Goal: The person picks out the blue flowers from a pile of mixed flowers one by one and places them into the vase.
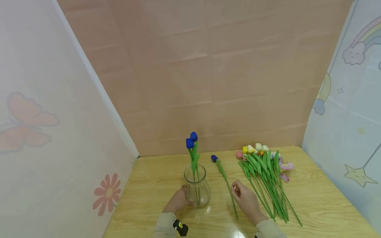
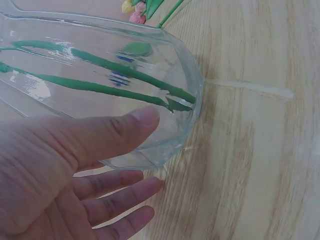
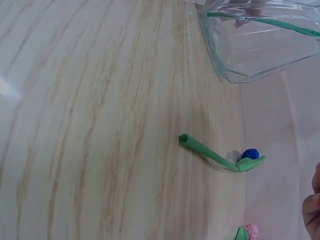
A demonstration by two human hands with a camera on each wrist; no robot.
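My left hand (image 1: 180, 200) holds the lower side of a clear glass vase (image 1: 203, 191), its thumb (image 2: 140, 120) against the glass and the other fingers on the far side. Two blue tulips (image 1: 190, 143) stand in the vase, and their green stems (image 2: 120, 92) show through the glass. To the right, a single blue tulip (image 1: 214, 158) lies on the table, its stem (image 3: 207, 152) pointing toward the near edge. My right hand (image 1: 245, 201) hovers beside that stem, fingers loosely bent with nothing in them; the right wrist view catches only part of it at the edge.
A bunch of tulips with green stems (image 1: 271, 185) lies on the wooden table (image 1: 154, 172) at the right, with pink, yellow, white and purple blooms. A pale strip (image 2: 255, 89) lies by the vase base. Cloth walls (image 1: 208, 82) stand behind and at both sides.
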